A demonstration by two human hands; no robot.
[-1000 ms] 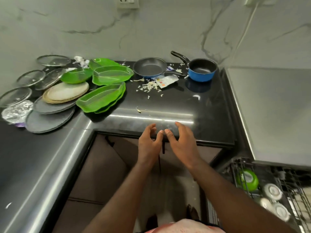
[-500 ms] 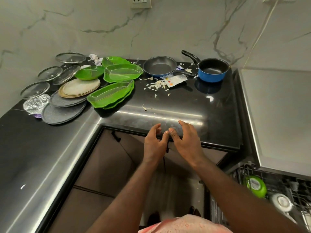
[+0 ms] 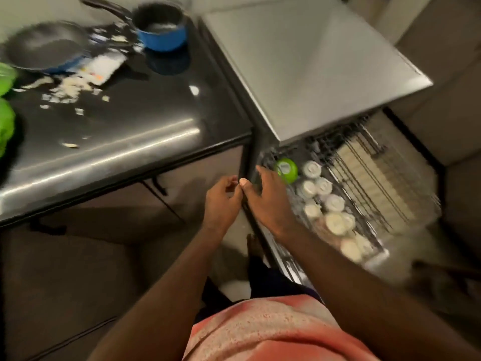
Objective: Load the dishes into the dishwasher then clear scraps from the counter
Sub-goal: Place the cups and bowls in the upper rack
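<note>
- Once swung right from the front edge of the desk [image 3: 145,121], took in the pulled-out dishwasher rack [image 3: 377,183] in place of the plate stack seen a second before.
- Carried the left hand [image 3: 221,196] and right hand [image 3: 268,199] along too: off the desk's lip and over to the rack's near-left corner, just beside the green cup [image 3: 286,170].
- Held nothing in either: left hand loosely curled, right hand relaxed and spread above the rack's edge, thumb tip about touching the left fingers.
- Read, as a judgement only, as a look at the rack's room before fetching anything; loading of the desk's dishes not yet begun, scraps [image 3: 67,89] untouched.
- Left the blue saucepan [image 3: 162,29] at the desk's back right corner, near the dishwasher's top [image 3: 312,69], with the frying pan [image 3: 44,45] to its left and the green dishes [image 3: 5,121] at the far left edge, all well apart from both hands.
- Pointed the saucepan's handle back and left, past the frying pan's far rim, so setting its long axis aslant along the back wall; frying pan's own handle too blurred to place.
- Ran the rack's long axis out from under the dishwasher's top toward the person, white cups [image 3: 333,203] lined down its left side along that same line.
</note>
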